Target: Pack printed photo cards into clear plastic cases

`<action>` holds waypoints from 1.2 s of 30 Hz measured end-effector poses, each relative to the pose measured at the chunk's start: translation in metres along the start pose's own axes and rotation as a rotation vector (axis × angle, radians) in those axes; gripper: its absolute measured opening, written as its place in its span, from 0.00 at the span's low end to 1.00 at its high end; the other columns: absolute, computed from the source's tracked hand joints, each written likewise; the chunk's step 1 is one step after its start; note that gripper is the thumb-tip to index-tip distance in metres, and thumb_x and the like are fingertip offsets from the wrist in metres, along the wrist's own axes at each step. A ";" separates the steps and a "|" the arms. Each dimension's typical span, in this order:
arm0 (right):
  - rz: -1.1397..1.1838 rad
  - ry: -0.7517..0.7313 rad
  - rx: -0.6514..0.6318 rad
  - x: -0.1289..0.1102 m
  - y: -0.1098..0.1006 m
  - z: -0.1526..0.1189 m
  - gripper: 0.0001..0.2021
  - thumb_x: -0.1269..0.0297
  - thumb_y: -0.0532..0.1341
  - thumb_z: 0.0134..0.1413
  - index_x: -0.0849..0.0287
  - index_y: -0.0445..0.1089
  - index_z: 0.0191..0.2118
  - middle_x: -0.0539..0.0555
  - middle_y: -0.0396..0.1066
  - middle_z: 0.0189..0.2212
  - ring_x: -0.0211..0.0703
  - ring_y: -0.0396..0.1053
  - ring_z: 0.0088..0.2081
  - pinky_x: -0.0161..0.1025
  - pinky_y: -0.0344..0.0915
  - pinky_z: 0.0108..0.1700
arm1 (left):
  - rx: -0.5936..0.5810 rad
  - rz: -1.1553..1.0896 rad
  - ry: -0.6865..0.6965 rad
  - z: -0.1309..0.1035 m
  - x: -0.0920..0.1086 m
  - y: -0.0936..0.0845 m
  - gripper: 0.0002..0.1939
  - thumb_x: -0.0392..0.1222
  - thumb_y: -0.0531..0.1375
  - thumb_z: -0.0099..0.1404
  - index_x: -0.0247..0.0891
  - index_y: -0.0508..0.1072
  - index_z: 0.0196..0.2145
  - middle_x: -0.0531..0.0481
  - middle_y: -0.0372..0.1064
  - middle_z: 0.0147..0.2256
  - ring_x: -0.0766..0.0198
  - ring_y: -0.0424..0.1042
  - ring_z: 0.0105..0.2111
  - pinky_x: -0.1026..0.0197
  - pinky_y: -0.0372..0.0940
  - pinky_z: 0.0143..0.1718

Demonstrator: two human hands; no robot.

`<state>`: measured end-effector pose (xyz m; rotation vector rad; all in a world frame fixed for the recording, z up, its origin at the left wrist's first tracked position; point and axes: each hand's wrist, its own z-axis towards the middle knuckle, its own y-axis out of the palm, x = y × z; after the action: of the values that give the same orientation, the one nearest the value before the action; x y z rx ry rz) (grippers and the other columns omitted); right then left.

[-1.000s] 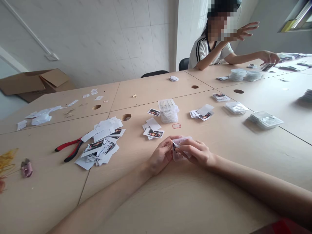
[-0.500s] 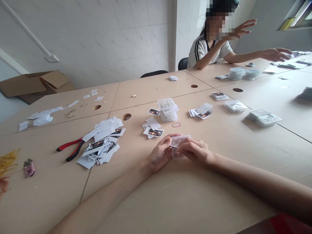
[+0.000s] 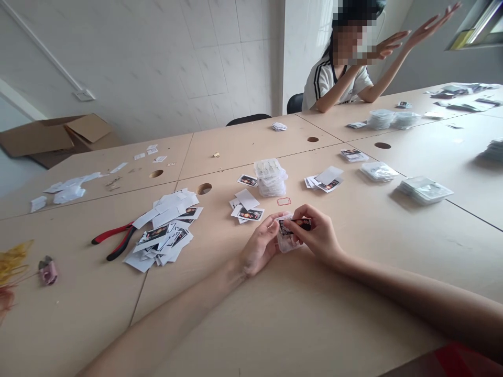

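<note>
My left hand is wrapped round a small clear plastic box at the middle of the table. Between the thumb and fingers of my right hand is a dark printed card, held over the box. Just beyond them stands a stack of clear boxes with small items inside the top one. Printed cards lie left of that stack, and more cards lie to its right. A small red-edged frame rests on the table between my hands and the stack.
Left are a large card heap, red-and-black pliers and a pink object. Flat boxes sit at the right. Across the table, a person has both hands raised. A cardboard box stands behind at the far left.
A dark card now shows in my right hand, which has risen slightly over the box. The other person's outstretched hand has lifted off the table area into the air.
</note>
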<state>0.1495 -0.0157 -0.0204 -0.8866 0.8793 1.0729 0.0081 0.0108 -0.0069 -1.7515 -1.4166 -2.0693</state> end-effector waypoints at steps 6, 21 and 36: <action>0.001 0.014 -0.002 -0.005 0.000 -0.005 0.08 0.64 0.59 0.48 0.59 0.59 0.25 0.46 0.60 0.21 0.29 0.58 0.22 0.29 0.58 0.22 | -0.021 0.052 -0.028 -0.002 0.000 0.000 0.17 0.38 0.53 0.61 0.40 0.61 0.49 0.43 0.63 0.48 0.58 0.66 0.44 0.53 0.57 0.48; 0.018 0.004 0.022 -0.005 0.000 -0.003 0.08 0.64 0.59 0.47 0.59 0.59 0.25 0.47 0.59 0.20 0.29 0.58 0.20 0.29 0.58 0.20 | -0.028 0.075 -0.027 -0.001 0.000 0.001 0.16 0.39 0.51 0.62 0.40 0.59 0.49 0.44 0.66 0.43 0.59 0.69 0.39 0.51 0.57 0.47; 0.000 -0.009 0.016 -0.002 0.000 -0.003 0.07 0.63 0.58 0.47 0.59 0.59 0.26 0.47 0.60 0.20 0.31 0.59 0.21 0.30 0.59 0.22 | -0.039 0.027 -0.024 -0.001 0.001 0.006 0.17 0.38 0.48 0.64 0.41 0.58 0.50 0.44 0.64 0.45 0.59 0.65 0.44 0.55 0.59 0.46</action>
<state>0.1489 -0.0195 -0.0197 -0.8680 0.8790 1.0680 0.0110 0.0070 -0.0027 -1.8053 -1.3598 -2.0829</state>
